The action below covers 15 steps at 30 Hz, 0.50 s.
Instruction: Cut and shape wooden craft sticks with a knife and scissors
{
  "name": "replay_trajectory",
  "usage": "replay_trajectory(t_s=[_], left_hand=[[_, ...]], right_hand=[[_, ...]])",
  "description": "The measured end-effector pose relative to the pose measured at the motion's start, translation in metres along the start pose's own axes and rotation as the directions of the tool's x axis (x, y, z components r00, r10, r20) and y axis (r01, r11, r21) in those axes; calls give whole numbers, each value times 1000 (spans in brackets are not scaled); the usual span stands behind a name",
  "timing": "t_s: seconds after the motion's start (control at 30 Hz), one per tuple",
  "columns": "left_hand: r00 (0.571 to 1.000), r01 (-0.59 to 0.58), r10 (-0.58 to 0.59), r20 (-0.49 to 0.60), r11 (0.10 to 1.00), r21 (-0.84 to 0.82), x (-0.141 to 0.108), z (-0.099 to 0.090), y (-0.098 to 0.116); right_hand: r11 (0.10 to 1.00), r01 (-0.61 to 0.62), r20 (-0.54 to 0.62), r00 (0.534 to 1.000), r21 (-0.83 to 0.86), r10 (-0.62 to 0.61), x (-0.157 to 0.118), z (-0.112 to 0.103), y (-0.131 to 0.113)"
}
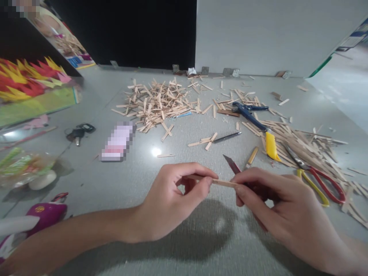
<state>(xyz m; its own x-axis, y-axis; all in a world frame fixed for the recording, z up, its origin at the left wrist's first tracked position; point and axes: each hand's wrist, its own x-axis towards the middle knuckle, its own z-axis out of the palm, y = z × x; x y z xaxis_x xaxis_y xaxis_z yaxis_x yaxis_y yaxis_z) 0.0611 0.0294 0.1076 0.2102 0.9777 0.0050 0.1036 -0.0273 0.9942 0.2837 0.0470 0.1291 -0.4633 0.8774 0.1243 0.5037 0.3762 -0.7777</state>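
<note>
Between my two hands stretches a thin wooden craft stick [224, 183]. Thumb and forefinger of my left hand [175, 199] pinch its left part. My right hand [283, 205] has its fingertips closed at the stick's right end, and also holds a craft knife [233, 165] with a reddish handle, its dark pointed blade angled up and left, apart from the stick. Most of the knife's handle is hidden by the fingers. Just past my right hand lies a short yellowish stick-like piece [252, 157].
A heap of cut sticks [161, 99] lies at the back, with more stick pieces [310, 145] on the right. Pliers [319, 180], a blue-and-yellow tool [250, 119], a pen [228, 137], a phone [117, 142], keys [79, 132] and a purple-and-white object [46, 212] surround my hands.
</note>
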Motion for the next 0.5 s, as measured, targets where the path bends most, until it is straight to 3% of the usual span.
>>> replay_trajectory(t_s=[0.2, 0.33, 0.4, 0.5], left_hand=[[987, -153, 140, 84, 974, 165, -2, 3, -7], [946, -322, 302, 115, 905, 277, -5, 2, -9], [939, -340, 311, 145, 896, 284, -7, 2, -7], [956, -276, 240, 170, 932, 236, -8, 2, -3]], right_hand=[[999, 34, -19, 999, -38, -35, -5, 8, 2], [998, 53, -14, 998, -30, -54, -7, 9, 0], [1000, 27, -1, 1000, -16, -27, -6, 7, -2], [998, -40, 29, 999, 51, 39, -4, 3, -6]])
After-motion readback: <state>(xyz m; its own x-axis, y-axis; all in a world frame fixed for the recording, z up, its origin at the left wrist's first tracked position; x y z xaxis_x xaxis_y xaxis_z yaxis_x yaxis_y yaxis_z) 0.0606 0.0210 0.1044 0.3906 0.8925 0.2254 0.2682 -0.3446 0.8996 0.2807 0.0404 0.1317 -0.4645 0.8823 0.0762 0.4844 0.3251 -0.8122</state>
